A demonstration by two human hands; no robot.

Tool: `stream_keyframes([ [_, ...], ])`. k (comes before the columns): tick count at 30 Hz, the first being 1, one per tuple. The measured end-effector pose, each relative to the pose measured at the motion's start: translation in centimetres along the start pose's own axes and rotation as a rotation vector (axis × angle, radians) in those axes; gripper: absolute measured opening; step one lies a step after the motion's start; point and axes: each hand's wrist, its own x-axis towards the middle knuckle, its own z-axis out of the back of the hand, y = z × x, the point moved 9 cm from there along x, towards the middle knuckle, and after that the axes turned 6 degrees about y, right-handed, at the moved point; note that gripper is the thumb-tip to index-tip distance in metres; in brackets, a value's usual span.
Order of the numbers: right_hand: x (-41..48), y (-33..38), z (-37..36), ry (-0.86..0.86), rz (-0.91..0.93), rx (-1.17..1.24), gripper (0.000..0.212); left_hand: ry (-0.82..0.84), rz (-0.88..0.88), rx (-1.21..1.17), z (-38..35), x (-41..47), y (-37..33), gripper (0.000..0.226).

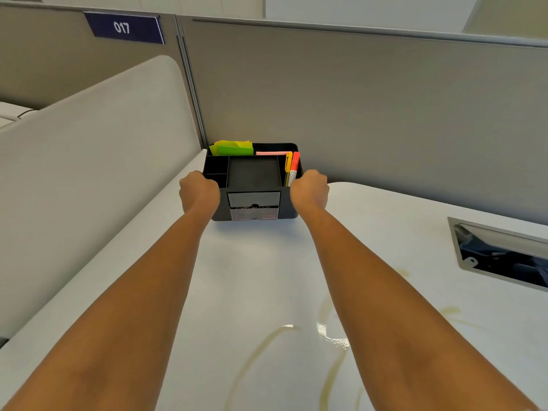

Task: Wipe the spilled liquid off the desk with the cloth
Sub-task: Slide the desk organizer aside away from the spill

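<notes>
A black desk organizer (253,176) stands at the back of the white desk (267,262), against the grey partition. My left hand (198,192) grips its left side and my right hand (310,189) grips its right side. Yellowish spilled liquid (267,342) runs in streaks across the near part of the desk, between and under my forearms, with more patches (450,311) to the right. No cloth is in view.
The organizer holds green sticky notes (234,148), pink paper (271,153), an orange marker (294,166) and a small drawer (254,204). A grey cable cut-out (501,256) is set into the desk at right. A pale side panel (98,161) rises along the left.
</notes>
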Motion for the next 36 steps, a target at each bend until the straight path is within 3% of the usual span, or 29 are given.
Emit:
stream_keyframes([
  [14, -0.1, -1.2, -2.3, 0.019, -0.02, -0.011, 0.029, -0.005, 0.021, 0.012, -0.9, 0.4, 2.4, 0.032],
  [22, 0.0, -2.5, -0.5, 0.173, 0.038, 0.005, 0.043, -0.022, -0.043, 0.0, -1.0, -0.8, 2.4, 0.04],
  [28, -1.7, -5.7, 6.5, 0.087, 0.152, -0.125, 0.04, -0.154, -0.412, 0.126, -2.4, -5.3, -2.7, 0.046],
  [32, -3.4, -9.6, 12.0, 0.028, 0.162, -0.242, 0.038, -0.011, -0.663, 0.209, -7.6, -10.8, -6.7, 0.043],
  [36, -4.9, -14.8, 16.7, -0.03, 0.116, -0.328, 0.033, 0.219, -0.765, 0.232, -14.3, -16.0, -7.5, 0.042],
])
